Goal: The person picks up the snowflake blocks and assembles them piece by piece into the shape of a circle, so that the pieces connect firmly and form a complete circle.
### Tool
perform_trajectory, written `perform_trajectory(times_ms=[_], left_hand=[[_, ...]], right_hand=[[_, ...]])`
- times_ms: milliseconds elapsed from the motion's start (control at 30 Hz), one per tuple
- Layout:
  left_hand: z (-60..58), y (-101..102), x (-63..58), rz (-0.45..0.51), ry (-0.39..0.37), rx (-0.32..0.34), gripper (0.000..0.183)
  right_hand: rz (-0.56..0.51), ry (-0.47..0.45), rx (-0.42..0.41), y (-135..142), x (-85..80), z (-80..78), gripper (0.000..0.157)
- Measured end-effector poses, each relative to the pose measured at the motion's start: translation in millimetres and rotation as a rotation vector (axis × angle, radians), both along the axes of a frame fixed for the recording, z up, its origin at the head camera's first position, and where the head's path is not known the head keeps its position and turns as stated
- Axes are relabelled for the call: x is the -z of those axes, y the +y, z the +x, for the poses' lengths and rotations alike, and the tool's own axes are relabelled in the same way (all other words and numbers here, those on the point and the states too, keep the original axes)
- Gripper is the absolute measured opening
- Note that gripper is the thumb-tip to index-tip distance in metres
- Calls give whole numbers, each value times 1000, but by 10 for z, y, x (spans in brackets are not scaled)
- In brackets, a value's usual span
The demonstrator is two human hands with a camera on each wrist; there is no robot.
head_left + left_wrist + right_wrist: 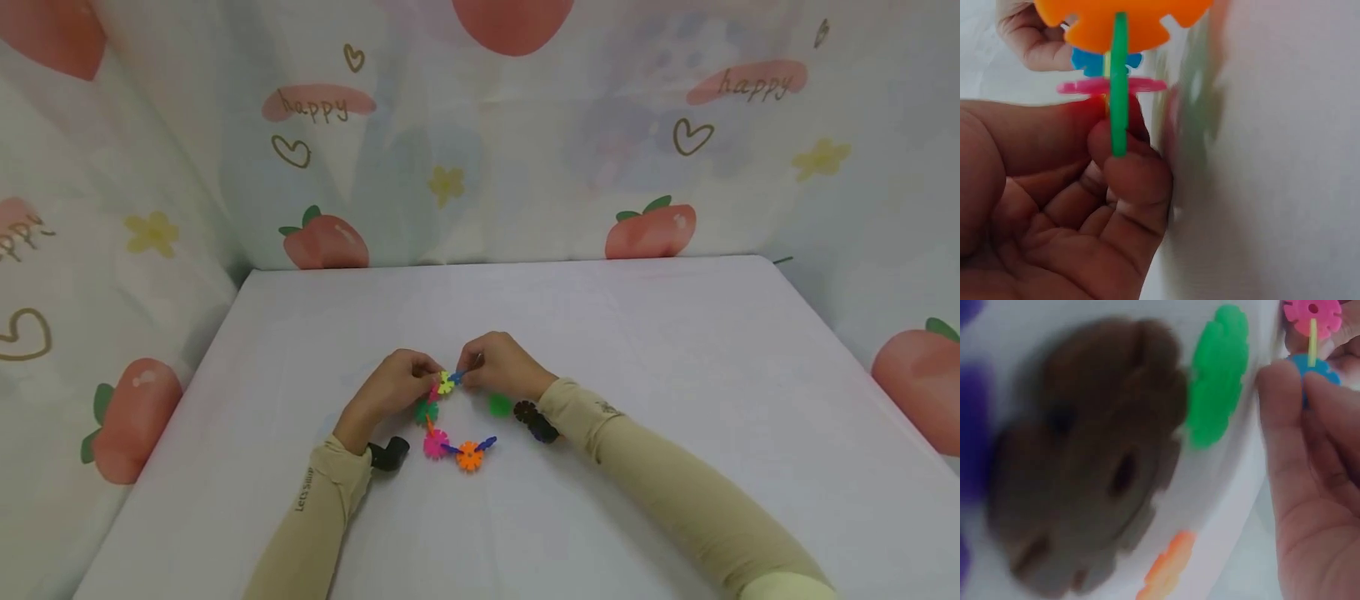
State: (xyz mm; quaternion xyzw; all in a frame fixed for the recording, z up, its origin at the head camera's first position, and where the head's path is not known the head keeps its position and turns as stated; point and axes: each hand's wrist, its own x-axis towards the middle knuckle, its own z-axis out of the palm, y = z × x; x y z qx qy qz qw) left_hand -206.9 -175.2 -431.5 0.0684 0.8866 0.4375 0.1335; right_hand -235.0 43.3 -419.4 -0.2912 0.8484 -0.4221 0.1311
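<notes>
Head view, our left hand (390, 387), nearly closed, pinched the notched-disc chain (427, 412), our right hand (504, 367) likewise pinched its blue disc (456, 378), the chain curved toward us from between both hands, a green disc (501, 406) lay near the right.

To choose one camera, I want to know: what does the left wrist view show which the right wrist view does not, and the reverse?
Only left wrist: large orange piece, green piece seen edge-on.

Only right wrist: blurred brown plastic, bright green piece, small orange piece, purple shapes.

Both: left hand, right hand, pink piece, yellow piece, blue piece.
</notes>
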Motion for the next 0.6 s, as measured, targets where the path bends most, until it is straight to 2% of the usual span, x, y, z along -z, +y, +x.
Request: perform_trajectory(times_ms=[133,400,600], left_hand=[[-7,1,1,-1,18,-9,17],[-2,-1,-15,11,-29,-22,19],[13,-65,-30,42,-64,-33,21]], right_hand=[[10,60,-17,-32,12,-13,10],[38,-5,23,-17,45,-36,9],[66,-11,33,48,16,-40,11]])
